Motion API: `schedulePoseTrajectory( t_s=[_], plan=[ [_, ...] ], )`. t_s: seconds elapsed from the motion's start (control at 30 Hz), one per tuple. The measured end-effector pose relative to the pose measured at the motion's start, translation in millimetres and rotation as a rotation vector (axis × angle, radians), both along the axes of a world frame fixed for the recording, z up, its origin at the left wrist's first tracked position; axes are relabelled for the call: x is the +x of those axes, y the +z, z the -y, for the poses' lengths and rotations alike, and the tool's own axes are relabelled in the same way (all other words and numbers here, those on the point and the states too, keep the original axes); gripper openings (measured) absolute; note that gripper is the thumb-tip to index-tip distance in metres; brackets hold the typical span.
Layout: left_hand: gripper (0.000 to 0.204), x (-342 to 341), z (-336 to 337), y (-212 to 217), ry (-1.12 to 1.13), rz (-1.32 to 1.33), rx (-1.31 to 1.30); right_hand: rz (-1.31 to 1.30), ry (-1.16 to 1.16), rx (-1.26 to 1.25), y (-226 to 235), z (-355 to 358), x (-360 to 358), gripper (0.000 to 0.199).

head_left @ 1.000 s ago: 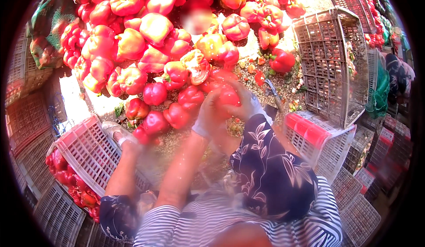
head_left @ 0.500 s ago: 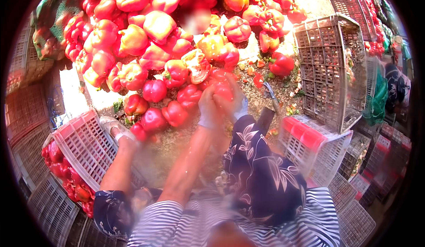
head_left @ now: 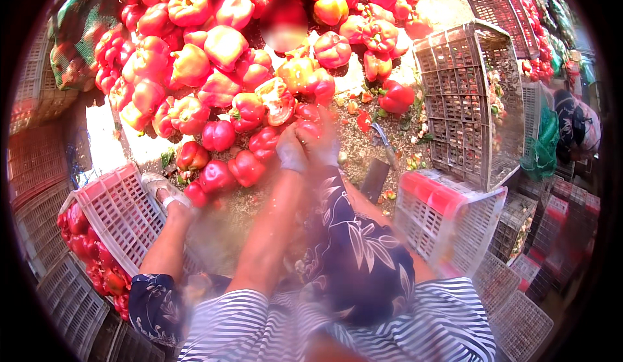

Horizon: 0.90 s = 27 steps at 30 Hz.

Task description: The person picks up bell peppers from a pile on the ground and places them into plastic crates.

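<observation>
A big heap of red and yellow-red bell peppers point(head_left: 220, 70) lies on the ground in front of me. Both my hands meet at its near edge, blurred by motion. My left hand point(head_left: 291, 153), in a pale glove, and my right hand point(head_left: 324, 146), coming out of a dark flowered sleeve, close together around one red pepper point(head_left: 307, 128). Red peppers point(head_left: 246, 166) lie just left of my hands. My sandalled foot point(head_left: 162, 193) rests by the heap's left edge.
A pink-white crate point(head_left: 120, 209) holding red peppers stands at my lower left. A grey crate point(head_left: 464, 96) stands on its side at the right, with a white-and-red crate point(head_left: 448, 222) below it. A knife point(head_left: 386, 144) lies among pepper scraps. Stacked crates line both sides.
My hands stay together on the red pepper at the heap's edge and have drifted slightly to the left. The heap and crates have not moved.
</observation>
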State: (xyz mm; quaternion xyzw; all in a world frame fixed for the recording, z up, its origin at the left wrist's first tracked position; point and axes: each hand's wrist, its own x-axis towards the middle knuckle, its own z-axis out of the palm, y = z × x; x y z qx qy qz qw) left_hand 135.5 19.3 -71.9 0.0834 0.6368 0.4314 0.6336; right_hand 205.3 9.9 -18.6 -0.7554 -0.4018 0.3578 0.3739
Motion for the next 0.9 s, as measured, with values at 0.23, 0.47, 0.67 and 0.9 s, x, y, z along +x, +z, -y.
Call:
schedulePoseTrajectory(
  t_s=[0.23,0.47,0.67,0.9],
  plan=[
    [0.047,-40.3,-0.5,85.4,-0.299,0.417,0.102,-0.171,0.065,-0.142,56.2,-27.5,11.8,0.071],
    [0.053,-67.2,-2.9,93.9,-0.431,0.548,0.170,-0.762,0.030,0.089,92.8,25.1,40.5,0.075],
    [0.061,-80.1,1.2,82.0,-0.255,0.619,-0.193,0.337,-0.201,-0.681,17.3,226.0,144.2,0.078],
    [0.058,-71.3,11.6,75.2,-0.277,0.503,-0.066,0.224,-0.202,-0.866,-71.5,307.6,146.0,0.069]
  ],
)
